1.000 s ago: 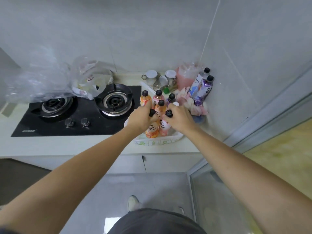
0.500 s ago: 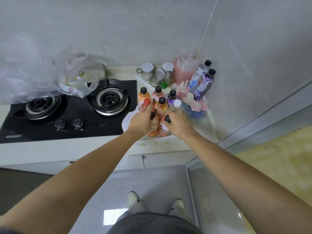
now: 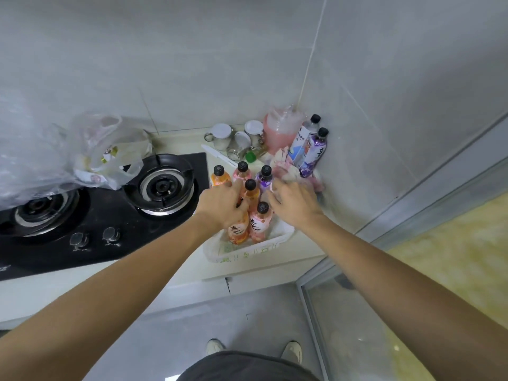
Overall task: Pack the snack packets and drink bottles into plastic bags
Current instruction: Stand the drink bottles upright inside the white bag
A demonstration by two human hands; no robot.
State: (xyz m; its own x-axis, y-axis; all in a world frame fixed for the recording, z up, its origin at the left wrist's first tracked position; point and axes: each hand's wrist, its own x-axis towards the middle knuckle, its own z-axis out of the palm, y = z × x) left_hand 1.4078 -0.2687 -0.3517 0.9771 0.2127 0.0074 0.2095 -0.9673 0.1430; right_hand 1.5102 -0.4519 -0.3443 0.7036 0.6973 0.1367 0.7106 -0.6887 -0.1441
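Observation:
Several drink bottles with black caps stand in a white basket (image 3: 247, 251) on the counter: orange ones (image 3: 220, 177), pink ones (image 3: 260, 220) and a purple one (image 3: 265, 176). My left hand (image 3: 222, 206) is closed around the neck of an orange bottle (image 3: 237, 231) at the basket's front. My right hand (image 3: 295, 206) lies over the basket's right side, just clear of the front pink bottle. Its fingers are blurred and curl over something pale. Pink snack packets (image 3: 286, 167) lie behind it. Clear plastic bags (image 3: 110, 152) rest on the stove at left.
A black two-burner gas stove (image 3: 104, 204) fills the counter on the left. Jars (image 3: 222, 134), a pink jug (image 3: 280, 133) and two more bottles (image 3: 313, 152) crowd the back corner against the tiled wall. A glass door frame (image 3: 308, 298) runs along the right.
My right hand has let go of the front pink bottle and moved right and back. My left hand stays on the orange bottle. The view has tilted down slightly.

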